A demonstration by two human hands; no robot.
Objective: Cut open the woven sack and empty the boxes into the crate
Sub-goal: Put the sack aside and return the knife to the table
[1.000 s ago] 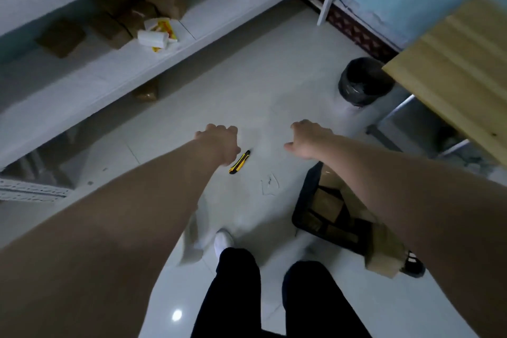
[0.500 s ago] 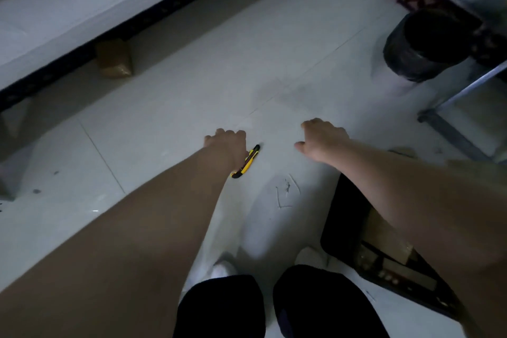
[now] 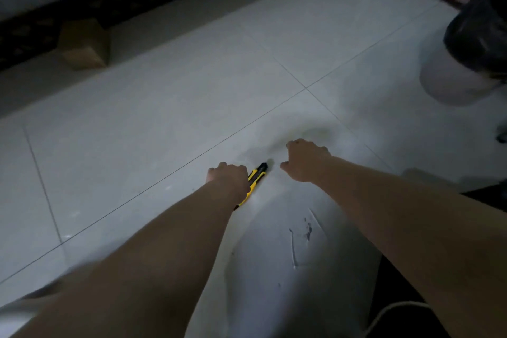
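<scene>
Woven sack [image 3: 288, 269]: flat on floor [image 3: 164, 118] beneath your arms, probably emptied. Utility knife [image 3: 256, 177]: under your curled left hand [image 3: 227, 177], grip unconfirmed. Right hand [image 3: 307, 162]: curled at sack's end, hold unclear. Crate: unverifiable.

1. Left hand [image 3: 229, 177]: earlier just beside knife [image 3: 258, 174], now over its near half, fingers curled
2. Right hand [image 3: 306, 160]: closer to knife tip, low at far end of sack [image 3: 274, 269]
3. View: tipped down and nearer; legs and shoes out of sight; bin [image 3: 477, 44] now at right edge
</scene>
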